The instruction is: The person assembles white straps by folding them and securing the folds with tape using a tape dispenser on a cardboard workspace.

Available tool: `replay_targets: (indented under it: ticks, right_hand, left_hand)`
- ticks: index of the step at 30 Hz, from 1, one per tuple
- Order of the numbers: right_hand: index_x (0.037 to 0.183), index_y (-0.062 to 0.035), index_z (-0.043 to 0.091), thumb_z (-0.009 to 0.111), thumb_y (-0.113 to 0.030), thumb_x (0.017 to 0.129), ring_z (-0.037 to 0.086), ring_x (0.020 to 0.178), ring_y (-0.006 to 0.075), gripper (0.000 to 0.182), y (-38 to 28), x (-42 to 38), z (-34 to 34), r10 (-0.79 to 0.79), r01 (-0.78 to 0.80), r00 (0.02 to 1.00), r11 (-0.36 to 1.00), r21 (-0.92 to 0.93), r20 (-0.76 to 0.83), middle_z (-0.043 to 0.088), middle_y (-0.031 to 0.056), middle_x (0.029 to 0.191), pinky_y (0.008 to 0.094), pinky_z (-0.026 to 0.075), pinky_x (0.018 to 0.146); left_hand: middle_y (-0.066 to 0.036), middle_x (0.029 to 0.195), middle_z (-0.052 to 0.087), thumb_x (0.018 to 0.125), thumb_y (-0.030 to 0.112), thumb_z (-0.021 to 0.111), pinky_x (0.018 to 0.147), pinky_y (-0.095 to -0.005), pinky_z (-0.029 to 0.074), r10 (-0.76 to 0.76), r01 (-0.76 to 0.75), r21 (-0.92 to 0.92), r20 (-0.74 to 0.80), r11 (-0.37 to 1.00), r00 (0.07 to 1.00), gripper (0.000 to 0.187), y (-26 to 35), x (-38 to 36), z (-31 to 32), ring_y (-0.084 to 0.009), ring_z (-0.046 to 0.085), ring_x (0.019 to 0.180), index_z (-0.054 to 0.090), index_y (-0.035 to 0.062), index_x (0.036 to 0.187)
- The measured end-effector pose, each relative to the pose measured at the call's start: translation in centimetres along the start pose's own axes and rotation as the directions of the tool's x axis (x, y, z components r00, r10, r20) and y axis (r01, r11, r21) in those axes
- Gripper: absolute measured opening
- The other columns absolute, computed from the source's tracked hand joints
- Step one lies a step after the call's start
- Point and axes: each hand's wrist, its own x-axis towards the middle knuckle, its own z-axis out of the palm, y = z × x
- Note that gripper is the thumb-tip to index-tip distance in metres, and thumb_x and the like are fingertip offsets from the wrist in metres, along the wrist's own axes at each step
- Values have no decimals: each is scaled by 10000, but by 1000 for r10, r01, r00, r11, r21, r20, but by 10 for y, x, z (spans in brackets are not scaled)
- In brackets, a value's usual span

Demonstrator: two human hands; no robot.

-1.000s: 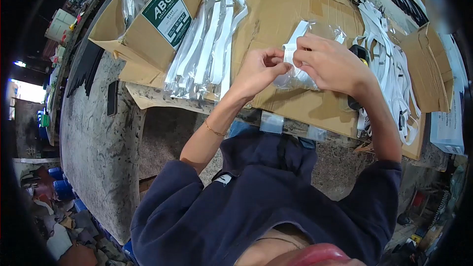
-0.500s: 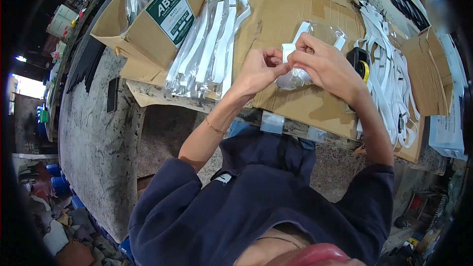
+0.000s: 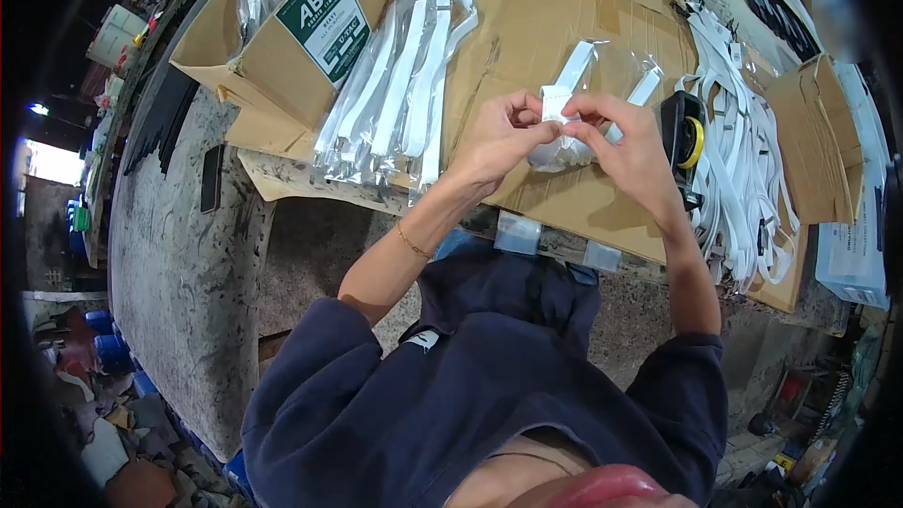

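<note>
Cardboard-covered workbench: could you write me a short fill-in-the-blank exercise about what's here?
The green-and-white label on the cardboard box shows the big letters ____.
Just behind the left hand, the wrist wears a thin ____.
Beside the loose white straps lies a black object with a ring coloured ____.

Missing words: ABC; bracelet; yellow.

I'm in a workshop, judging by the stained desk (image 3: 193,292), the open cardboard box (image 3: 282,66), the heaped white straps (image 3: 738,150) and the scraps (image 3: 141,452) piled below.

1 head camera, looking forward (and down).
</note>
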Motion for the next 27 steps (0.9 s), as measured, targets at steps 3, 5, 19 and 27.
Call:
replay_targets:
  ticks: [3, 5, 19, 27]
  right_hand:
    - [977, -3, 637, 645, -84, 848, 631, 804, 256, 153, 5, 0, 1, -93, 92, 995, 995, -41, -23, 657, 129, 877, 324, 484, 730]
    - [983, -2, 641, 636, -90, 855, 637, 822, 273, 155, 3, 1, 0, -113, 111, 993, 992, -67, -25, 660, 133, 889, 333, 487, 737]
    - [983, 16, 657, 616, -96, 872, 649, 774, 232, 163, -1, 6, -7, -35, 35, 999, 999, -18, 39, 682, 143, 905, 308, 498, 708]
    - [966, 15, 657, 625, -45, 849, 660, 782, 264, 135, -4, 3, 8, -57, 51, 990, 998, -48, -127, 673, 148, 874, 315, 502, 694]
  left_hand:
    - [-87, 970, 653, 836, -8, 639, 780, -249, 471, 1, 0, -53, 20, 999, 1000, 159, -3, 1, -4, -116, 613, 867, 583, -26, 983]
    - [-84, 969, 654, 835, -6, 643, 779, -248, 473, -6, 8, -69, 22, 998, 1000, 174, 3, -1, -2, -115, 614, 865, 589, -32, 999]
    - [-74, 982, 613, 808, 0, 637, 744, -268, 495, 190, -174, 155, -90, 972, 978, 175, 7, -11, 5, -127, 616, 794, 620, -37, 978]
    - [-93, 804, 563, 708, 50, 751, 650, -357, 418, 800, -314, 943, 108, 105, 590, 145, 3, -23, 14, -262, 510, 745, 654, 40, 816]
